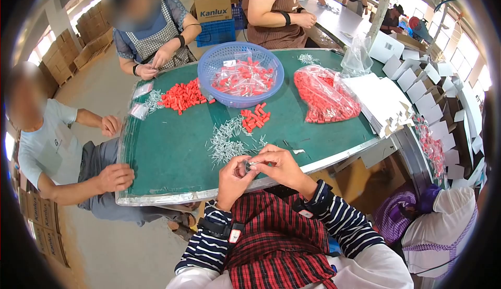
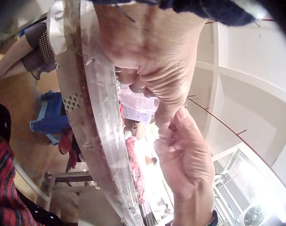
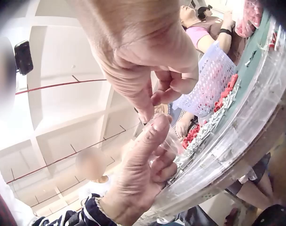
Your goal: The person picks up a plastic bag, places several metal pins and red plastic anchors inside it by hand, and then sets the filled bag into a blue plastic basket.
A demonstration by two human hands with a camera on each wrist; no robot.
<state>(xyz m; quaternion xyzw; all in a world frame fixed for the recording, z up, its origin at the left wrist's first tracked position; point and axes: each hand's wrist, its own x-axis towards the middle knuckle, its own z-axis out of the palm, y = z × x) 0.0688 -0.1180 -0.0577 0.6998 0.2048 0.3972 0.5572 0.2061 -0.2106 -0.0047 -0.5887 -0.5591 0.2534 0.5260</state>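
My left hand (image 1: 233, 182) holds a small clear plastic bag (image 3: 172, 141) between thumb and curled fingers, close over the near table edge. Right at the bag's mouth, my right hand (image 1: 283, 167) pinches small silvery screws (image 1: 253, 165), mostly covered by the fingertips. Thumbs and fingertips of both hands meet in the left wrist view. Just beyond them on the green table (image 1: 180, 156) lies a loose heap of silver screws (image 1: 227, 142). Beside that heap is a small pile of red plugs (image 1: 255, 118).
A blue basket (image 1: 204, 83) of filled bags stands at the far side. A large bag of red plugs (image 1: 326, 95) and stacked white cardboard (image 1: 378, 101) lie to the right. Another red pile (image 1: 182, 97) is at left, where two people sit around the table.
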